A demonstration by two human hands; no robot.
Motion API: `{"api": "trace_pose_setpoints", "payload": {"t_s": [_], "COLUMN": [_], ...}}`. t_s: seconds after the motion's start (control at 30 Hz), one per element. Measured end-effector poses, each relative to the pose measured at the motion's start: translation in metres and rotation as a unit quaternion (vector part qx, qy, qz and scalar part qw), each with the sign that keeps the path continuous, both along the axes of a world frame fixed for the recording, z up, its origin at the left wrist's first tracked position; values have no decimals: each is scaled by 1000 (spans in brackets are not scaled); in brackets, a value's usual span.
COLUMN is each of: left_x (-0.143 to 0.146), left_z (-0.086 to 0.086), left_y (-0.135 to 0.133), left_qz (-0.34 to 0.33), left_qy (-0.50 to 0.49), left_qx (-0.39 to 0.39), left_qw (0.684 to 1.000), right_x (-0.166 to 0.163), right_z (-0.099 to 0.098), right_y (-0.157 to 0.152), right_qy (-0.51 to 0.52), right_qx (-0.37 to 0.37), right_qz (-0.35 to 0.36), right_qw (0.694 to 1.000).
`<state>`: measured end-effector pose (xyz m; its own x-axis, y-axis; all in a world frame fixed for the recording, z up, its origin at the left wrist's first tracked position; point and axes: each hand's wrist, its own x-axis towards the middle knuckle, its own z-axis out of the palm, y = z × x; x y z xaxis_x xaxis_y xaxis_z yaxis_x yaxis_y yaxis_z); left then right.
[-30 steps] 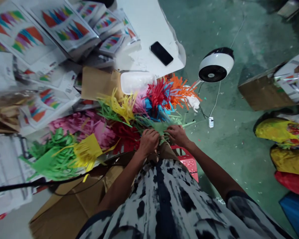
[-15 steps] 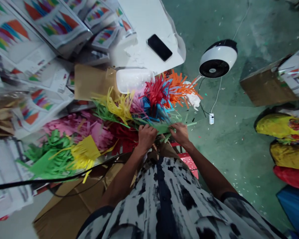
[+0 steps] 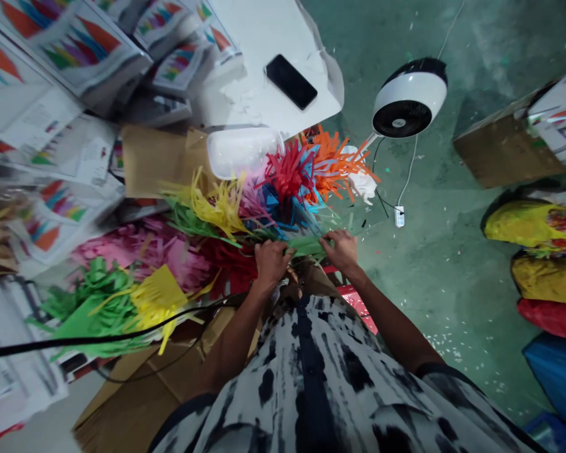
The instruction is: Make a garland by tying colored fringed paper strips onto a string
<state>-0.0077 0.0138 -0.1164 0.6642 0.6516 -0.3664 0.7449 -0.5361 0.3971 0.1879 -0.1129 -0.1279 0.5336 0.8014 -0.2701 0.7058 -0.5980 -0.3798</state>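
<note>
My left hand (image 3: 270, 259) and my right hand (image 3: 341, 248) are both closed on a strip of green fringed paper (image 3: 307, 244), stretched between them in front of my chest. Just beyond the hands stands a bunch of fringed paper (image 3: 292, 182) in yellow, green, pink, red, blue and orange. More pink fringed paper (image 3: 141, 248), green fringed paper (image 3: 94, 302) and a yellow piece (image 3: 159, 294) lie to the left on the work surface.
Stacks of printed packs (image 3: 66, 44) fill the upper left. A black phone (image 3: 291, 81) lies on a white table, a clear plastic tray (image 3: 240, 151) below it. A white fan (image 3: 408, 99) stands on the green floor. Cardboard boxes (image 3: 504, 151), coloured bags (image 3: 542, 239) are at right.
My hands have spread slightly apart along the green strip and sit a little higher in view; the camera has tilted, shifting everything up and left.
</note>
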Motion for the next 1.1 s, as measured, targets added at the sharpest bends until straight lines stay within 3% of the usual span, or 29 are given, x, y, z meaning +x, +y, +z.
{"api": "trace_pose_setpoints", "payload": {"t_s": [0.37, 0.5, 0.6, 0.7, 0.87, 1.03, 1.1], "left_x": [8, 8, 7, 6, 6, 9, 9], "left_z": [10, 21, 17, 4, -12, -10, -10], "left_y": [-4, -22, -41, -53, -46, -34, -33], "left_qz": [20, 57, -3, -71, -150, -180, -182], "left_qy": [18, -78, -197, -221, -125, -91, -92], "left_qx": [36, 42, -37, -83, 9, 59, 64], "left_qw": [999, 994, 980, 969, 981, 978, 977], "right_x": [-3, -1, -3, -4, 10, 20, 12], "right_z": [10, 10, 9, 7, 7, 15, 16], "right_y": [12, 15, 14, 12, 22, 24, 13], "right_qy": [-64, -69, -80, -90, -93, -132, -140], "right_qx": [-53, -65, -59, -55, -45, 2, 32], "right_qz": [53, 68, 70, 77, 118, 110, 142], "right_qw": [995, 993, 993, 991, 988, 985, 979]}}
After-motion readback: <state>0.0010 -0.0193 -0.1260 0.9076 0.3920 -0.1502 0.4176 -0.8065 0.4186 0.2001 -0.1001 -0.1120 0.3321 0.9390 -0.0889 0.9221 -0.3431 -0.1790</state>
